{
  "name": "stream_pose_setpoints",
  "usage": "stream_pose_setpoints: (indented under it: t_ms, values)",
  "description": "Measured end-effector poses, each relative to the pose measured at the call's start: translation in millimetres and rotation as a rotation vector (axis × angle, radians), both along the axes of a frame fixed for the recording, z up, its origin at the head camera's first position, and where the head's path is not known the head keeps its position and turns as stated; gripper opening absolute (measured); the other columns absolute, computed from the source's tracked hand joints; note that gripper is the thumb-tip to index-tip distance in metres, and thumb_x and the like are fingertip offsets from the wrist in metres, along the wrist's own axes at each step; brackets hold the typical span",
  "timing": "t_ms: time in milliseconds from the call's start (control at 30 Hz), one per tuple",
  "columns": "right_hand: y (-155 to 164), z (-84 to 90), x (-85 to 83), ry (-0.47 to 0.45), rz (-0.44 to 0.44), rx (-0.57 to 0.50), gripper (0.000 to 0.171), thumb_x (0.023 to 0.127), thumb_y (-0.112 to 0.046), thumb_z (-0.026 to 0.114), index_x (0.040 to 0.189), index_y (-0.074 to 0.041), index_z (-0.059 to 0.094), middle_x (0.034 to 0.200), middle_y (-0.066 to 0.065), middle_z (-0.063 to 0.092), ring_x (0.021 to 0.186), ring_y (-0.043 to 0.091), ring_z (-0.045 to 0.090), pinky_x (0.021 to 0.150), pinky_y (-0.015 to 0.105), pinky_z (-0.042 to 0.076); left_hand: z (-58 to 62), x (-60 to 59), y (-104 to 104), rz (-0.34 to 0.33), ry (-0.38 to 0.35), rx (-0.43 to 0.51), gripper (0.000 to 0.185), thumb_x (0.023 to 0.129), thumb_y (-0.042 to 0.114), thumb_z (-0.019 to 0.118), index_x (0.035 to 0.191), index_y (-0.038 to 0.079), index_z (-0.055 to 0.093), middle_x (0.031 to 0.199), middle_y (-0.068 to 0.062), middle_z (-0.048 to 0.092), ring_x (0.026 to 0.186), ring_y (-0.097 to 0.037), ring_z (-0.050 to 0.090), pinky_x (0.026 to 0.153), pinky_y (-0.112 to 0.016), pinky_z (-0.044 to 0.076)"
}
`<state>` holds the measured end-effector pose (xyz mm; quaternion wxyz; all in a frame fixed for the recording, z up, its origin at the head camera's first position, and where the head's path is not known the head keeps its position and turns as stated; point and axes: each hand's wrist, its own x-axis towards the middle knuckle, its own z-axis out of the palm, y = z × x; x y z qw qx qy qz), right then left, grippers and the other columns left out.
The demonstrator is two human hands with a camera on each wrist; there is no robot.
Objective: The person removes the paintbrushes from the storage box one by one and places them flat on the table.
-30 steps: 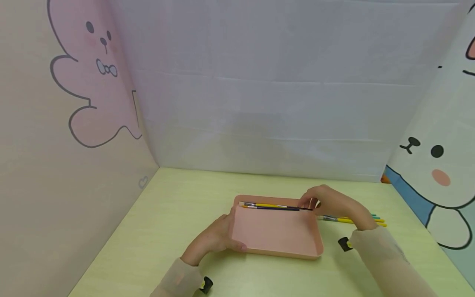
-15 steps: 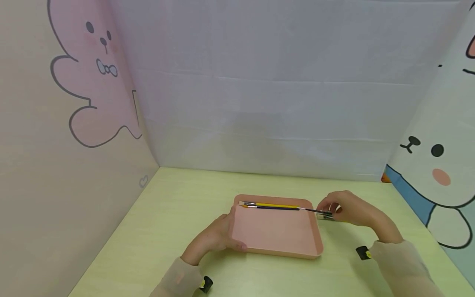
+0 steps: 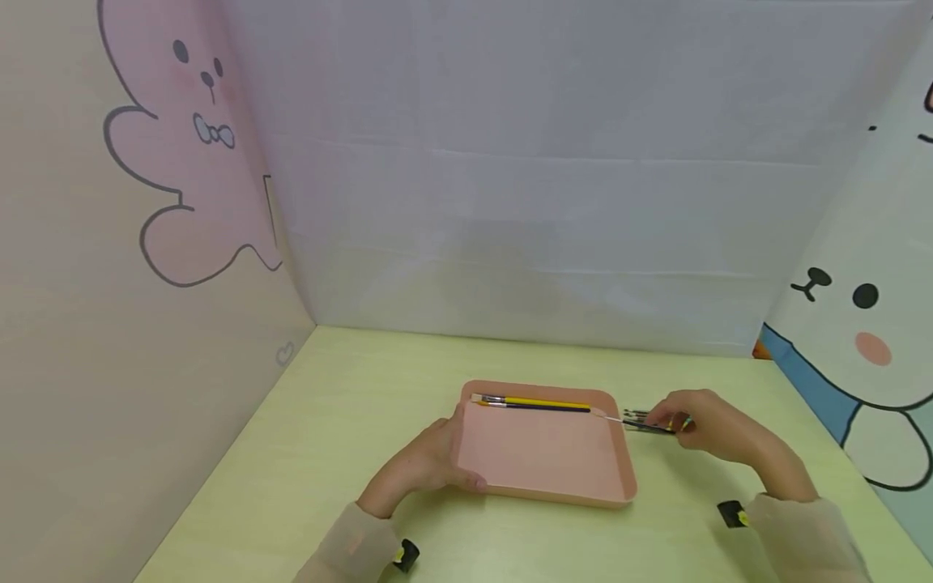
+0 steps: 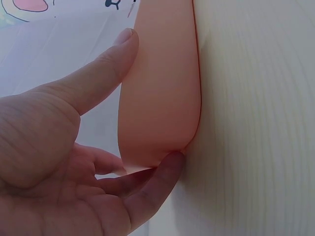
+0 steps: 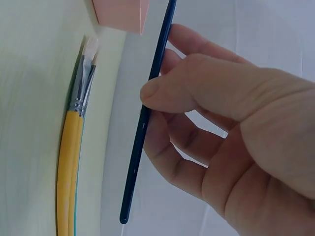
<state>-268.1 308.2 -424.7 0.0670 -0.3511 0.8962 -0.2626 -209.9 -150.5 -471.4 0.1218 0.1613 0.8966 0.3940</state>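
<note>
**Two hands at a pink tray on a pale green table**

The table point(image 3: 342, 421) has a pale yellow-green top with a faint wood grain and is enclosed on three sides. A plain white creased sheet point(image 3: 539, 178) forms the back wall at 12 o'clock. The panel at 9 o'clock carries a pink cartoon figure point(image 3: 189, 162); the panel at 3 o'clock carries a white cartoon bear point(image 3: 867, 324) above a blue band.

A shallow pink tray point(image 3: 547, 461) lies at the table's centre. Along its far rim lie two brushes side by side: a yellow-handled brush point(image 3: 543, 401) and a dark-handled brush point(image 3: 547, 408).

The left hand point(image 3: 426, 470) holds the tray's 9 o'clock edge; the left wrist view shows the thumb above the rim and a fingertip tucked under the corner.

The right hand point(image 3: 703, 425) sits just off the tray's 3 o'clock edge. It pinches a thin dark blue brush point(image 5: 147, 113) between thumb and curled fingers. Beside it on the table rest more yellow-handled brushes point(image 5: 71, 147), bristles pointing towards the tray corner.

Both forearms wear pale sleeves point(image 3: 350, 551) with small black-and-yellow clips.
</note>
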Motion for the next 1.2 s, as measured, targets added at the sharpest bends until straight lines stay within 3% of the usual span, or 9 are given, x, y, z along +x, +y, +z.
stream_pose_setpoints:
  t_ms: [700, 1000, 1200]
  values:
    - [20.1, 1.0, 6.0, 0.077, -0.080, 0.048, 0.047, 0.080, 0.018, 0.073, 0.117, -0.010, 0.077, 0.105, -0.003, 0.073, 0.086, 0.006, 0.063, 0.071, 0.028, 0.056, 1.5, -2.6, -0.5, -0.020, -0.009, 0.003, 0.104, 0.075, 0.033, 0.099, 0.153, 0.006, 0.036, 0.125, -0.016, 0.059, 0.107, -0.027, 0.056, 0.099, -0.050, 0.047]
    - [28.4, 1.5, 3.2, 0.087, -0.109, 0.081, 0.046, 0.080, 0.017, 0.075, 0.116, -0.012, 0.078, 0.103, -0.006, 0.072, 0.085, 0.006, 0.065, 0.071, 0.028, 0.057, 1.6, -1.2, -2.4, 0.002, -0.015, -0.014, 0.122, 0.075, 0.034, 0.099, 0.164, 0.002, 0.023, 0.131, -0.019, 0.057, 0.114, -0.028, 0.055, 0.104, -0.054, 0.046]
    - [33.3, -0.4, 3.7, 0.059, -0.147, 0.095, 0.044, 0.080, 0.017, 0.076, 0.114, -0.011, 0.078, 0.102, -0.003, 0.073, 0.084, 0.007, 0.064, 0.071, 0.027, 0.057, 1.1, -2.4, -1.5, -0.008, -0.019, 0.005, 0.119, 0.075, 0.032, 0.099, 0.164, 0.004, 0.026, 0.128, -0.016, 0.058, 0.111, -0.027, 0.054, 0.102, -0.052, 0.045]
